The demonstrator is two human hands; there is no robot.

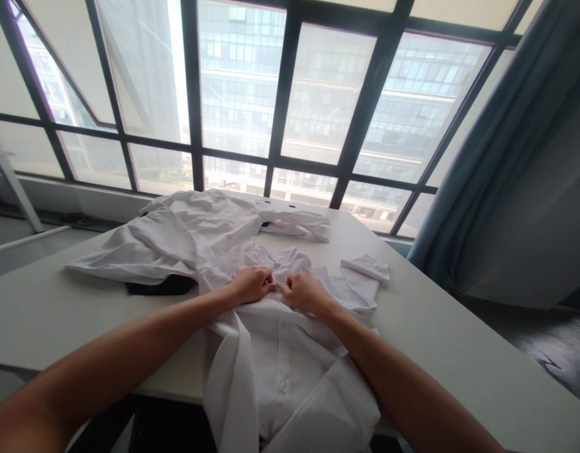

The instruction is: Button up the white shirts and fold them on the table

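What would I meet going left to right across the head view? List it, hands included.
White furniture leg, black item, left hand, right hand, white sleeve end, blue curtain.

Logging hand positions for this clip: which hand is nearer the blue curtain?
Right. The right hand grips white cloth, to the left of the blue curtain and well short of it; the left hand grips the cloth further left, farther from the curtain.

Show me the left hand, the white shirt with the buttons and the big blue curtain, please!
Left hand [252, 284]: head view, on the back of the hand.
White shirt [294, 358]: head view, on its front.
Blue curtain [495, 157]: head view, on its hanging folds.
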